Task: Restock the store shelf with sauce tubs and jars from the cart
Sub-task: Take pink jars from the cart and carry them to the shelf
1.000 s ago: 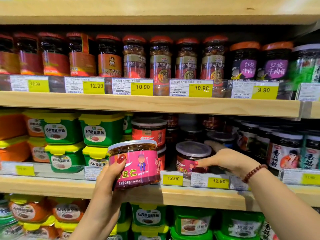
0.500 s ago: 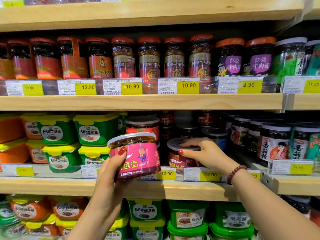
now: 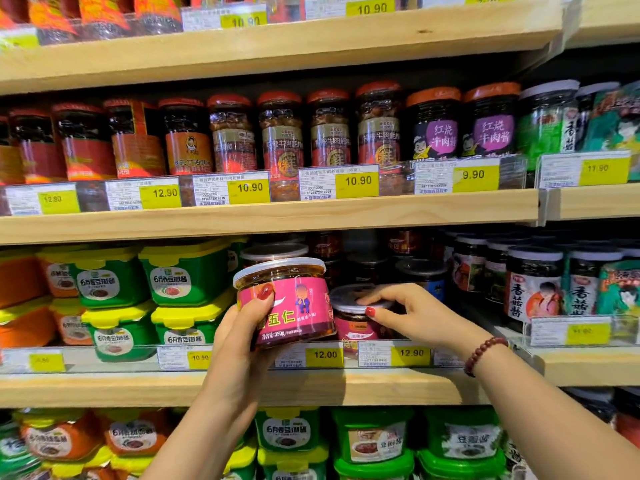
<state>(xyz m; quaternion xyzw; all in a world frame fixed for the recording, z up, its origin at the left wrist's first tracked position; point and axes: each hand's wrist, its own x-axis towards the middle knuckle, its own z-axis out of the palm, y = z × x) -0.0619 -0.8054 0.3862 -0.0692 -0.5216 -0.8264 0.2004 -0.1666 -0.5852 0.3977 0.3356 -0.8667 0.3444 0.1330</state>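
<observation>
The pink jar (image 3: 287,306) reads "五仁" and "净含量:350g". The green tubs (image 3: 187,277) read "6月香豆瓣酱". The purple-label jars (image 3: 441,135) say "红烧牛肉酱", and the right jars (image 3: 519,296) say "香菇酱". The middle-shelf tags (image 3: 358,181) show 12.90, 10.90, 10.90, 9.90 and 11.90. The lower-shelf tags (image 3: 325,355) show 10.90, 12.00 and 12.90.

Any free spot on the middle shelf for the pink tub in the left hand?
Front gap between the shelved tub under the right hand and the dark jars looks bare. Green tubs left are packed tight; rows behind are crowded.
</observation>
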